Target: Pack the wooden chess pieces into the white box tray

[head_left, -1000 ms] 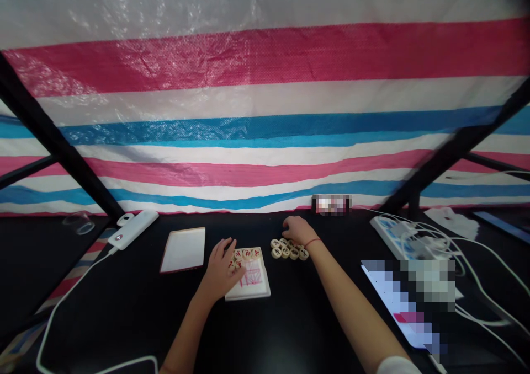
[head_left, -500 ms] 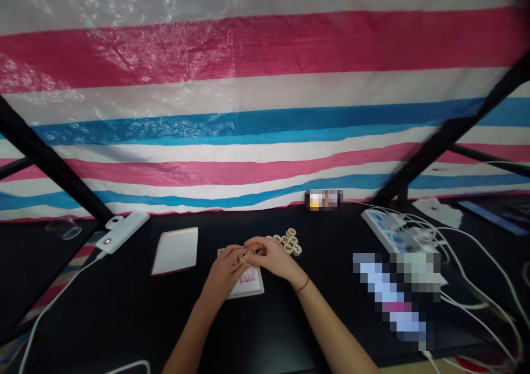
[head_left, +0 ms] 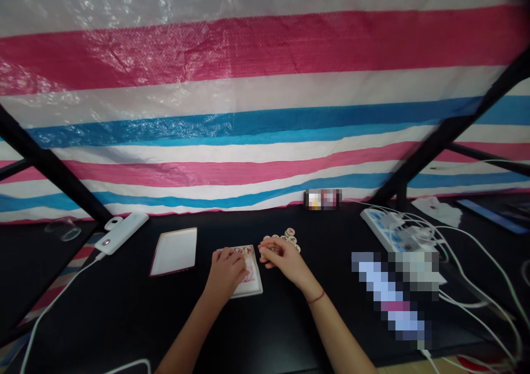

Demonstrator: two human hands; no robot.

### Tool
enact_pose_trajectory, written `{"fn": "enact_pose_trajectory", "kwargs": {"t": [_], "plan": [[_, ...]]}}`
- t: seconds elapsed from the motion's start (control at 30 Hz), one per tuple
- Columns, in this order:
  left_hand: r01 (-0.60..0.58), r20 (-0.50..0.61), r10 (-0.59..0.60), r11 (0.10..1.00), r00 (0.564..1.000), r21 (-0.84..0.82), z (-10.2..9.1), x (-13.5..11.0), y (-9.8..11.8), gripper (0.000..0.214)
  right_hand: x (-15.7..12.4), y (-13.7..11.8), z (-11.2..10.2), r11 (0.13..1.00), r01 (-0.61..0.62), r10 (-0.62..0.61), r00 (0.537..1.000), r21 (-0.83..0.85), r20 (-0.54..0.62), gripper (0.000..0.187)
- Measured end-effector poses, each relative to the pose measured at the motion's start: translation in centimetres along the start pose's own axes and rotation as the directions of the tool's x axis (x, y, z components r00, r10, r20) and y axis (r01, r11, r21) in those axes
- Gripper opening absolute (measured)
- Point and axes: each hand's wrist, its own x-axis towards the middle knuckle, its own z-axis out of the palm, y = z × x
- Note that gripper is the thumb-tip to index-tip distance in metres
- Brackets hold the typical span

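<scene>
The left hand (head_left: 227,272) lies palm down on a small white box (head_left: 253,287) near the middle of the black table (head_left: 124,302), its fingers curled over the box's red-printed face. I cannot tell whether they pinch anything. A short row of round pieces (head_left: 244,250) with red marks sits along the box's far edge, at twelve o'clock from that hand and just beyond its fingertips. The right hand (head_left: 281,258) hovers just beside the box at three o'clock, its fingers bunched together and pointing left toward the row. Whether a piece is caught between them is too small to tell. A red string (head_left: 315,297) circles that wrist. At one o'clock from the right hand a loose pile (head_left: 290,234) of the same round pieces lies on the table, partly hidden by the knuckles. At nine o'clock from the box, near but apart, lies a flat white tray (head_left: 174,251), and farther out at ten o'clock a white power bank (head_left: 122,233) with a cord (head_left: 49,305) running off toward the near edge. A power strip (head_left: 387,226) tangled in white cables sits well off at two o'clock. A striped sheet (head_left: 265,115) hangs behind the table.
</scene>
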Motion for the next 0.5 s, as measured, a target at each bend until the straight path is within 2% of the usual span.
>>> {"fn": "enact_pose_trajectory", "kwargs": {"t": [0.1, 0.27, 0.33, 0.4, 0.5], "plan": [[0.017, 0.013, -0.018, 0.999, 1.000, 0.050, 0.2, 0.0, -0.1, 0.002, -0.6, 0.3, 0.2, 0.995, 0.040, -0.038, 0.999, -0.087, 0.031, 0.036], [0.100, -0.033, -0.098, 0.993, 0.995, 0.066, 0.4, -0.2, -0.8, 0.033, -1.5, 1.1, 1.4, 0.923, 0.241, -0.220, 0.970, -0.301, 0.100, 0.016], [0.104, -0.021, -0.103, 0.993, 0.994, 0.048, 0.5, -0.4, -1.3, 0.042, -1.8, 1.3, 2.2, 0.855, 0.323, -0.289, 0.947, -0.407, 0.143, 0.020], [0.099, 0.015, -0.099, 0.995, 0.995, 0.022, 0.6, -0.7, -2.0, 0.051, -1.8, 1.4, 3.0, 0.751, 0.394, -0.348, 0.918, -0.530, 0.190, 0.027], [0.102, 0.062, -0.101, 0.995, 0.993, -0.023, 0.7, -1.1, -2.9, 0.061, -1.7, 1.7, 4.0, 0.573, 0.452, -0.391, 0.884, -0.684, 0.257, 0.022]]}}
